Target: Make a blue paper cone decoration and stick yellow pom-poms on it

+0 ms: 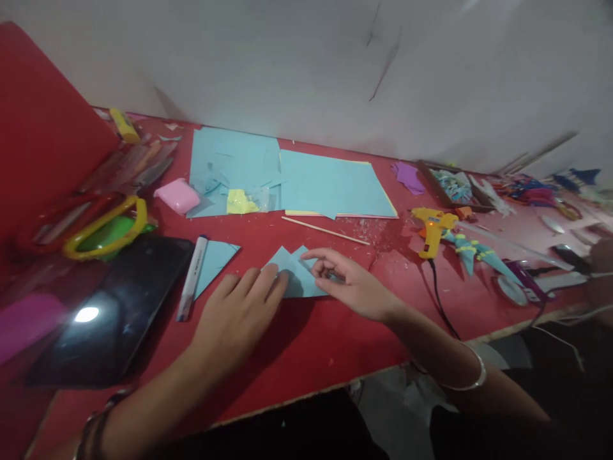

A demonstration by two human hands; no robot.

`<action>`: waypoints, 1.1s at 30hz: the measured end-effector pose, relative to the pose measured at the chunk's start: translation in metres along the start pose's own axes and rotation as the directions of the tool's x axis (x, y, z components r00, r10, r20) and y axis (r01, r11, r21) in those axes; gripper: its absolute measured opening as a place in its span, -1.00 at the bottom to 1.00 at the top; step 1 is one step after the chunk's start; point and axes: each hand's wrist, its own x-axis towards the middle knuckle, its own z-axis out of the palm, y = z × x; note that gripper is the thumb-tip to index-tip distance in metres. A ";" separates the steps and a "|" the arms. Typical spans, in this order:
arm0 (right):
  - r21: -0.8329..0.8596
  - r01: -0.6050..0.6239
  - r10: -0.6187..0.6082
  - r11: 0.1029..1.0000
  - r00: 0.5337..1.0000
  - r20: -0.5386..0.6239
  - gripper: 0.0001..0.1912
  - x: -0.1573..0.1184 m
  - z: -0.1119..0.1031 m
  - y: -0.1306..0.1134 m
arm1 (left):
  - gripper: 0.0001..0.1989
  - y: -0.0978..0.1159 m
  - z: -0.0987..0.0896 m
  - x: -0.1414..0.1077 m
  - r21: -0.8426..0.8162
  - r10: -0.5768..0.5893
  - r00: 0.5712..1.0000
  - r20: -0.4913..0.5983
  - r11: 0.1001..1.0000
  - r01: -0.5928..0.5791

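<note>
Centre: left hand (244, 306) over blue paper (299, 282), right hand (352, 282) half-curled, both grips unclear. Likely light, creasable; hold by edges.

Red tabletop (335, 348), pointed blue paper (297, 281), stacked sheets (330, 182), thin stick (325, 230), yellow glue gun (433, 231)

with the plain light-blue pointed paper (295, 284) as the clock's centre, the tabletop (330, 345) is red all round, and the large sheet (330, 182) towards one o'clock is light blue with yellow along its edges. at two o'clock the crumpled piece (408, 177) is purple, and between two and three the glue gun (437, 225) is yellow with a black cord (437, 287). the marker (192, 280) at nine is white with dark-blue ends, the packet (177, 196) at ten pink, the scrap (240, 202) at eleven bright yellow.
</note>
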 end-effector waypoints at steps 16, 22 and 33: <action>-0.664 0.425 -0.515 0.614 0.854 0.071 -0.58 -0.017 -0.008 -0.003 | -0.82 -0.026 0.000 0.003 -0.769 -0.201 0.977 -0.072 0.635 0.074; -0.869 0.438 -0.712 0.228 0.684 0.158 -0.70 -0.017 0.002 0.008 | -0.52 -0.028 0.016 -0.001 -0.657 -0.065 0.995 0.080 0.747 0.102; -0.830 0.454 -0.419 0.323 0.855 0.304 -0.62 -0.013 0.007 0.032 | -0.42 -0.020 0.023 -0.023 -0.296 0.133 0.987 0.095 0.950 -0.100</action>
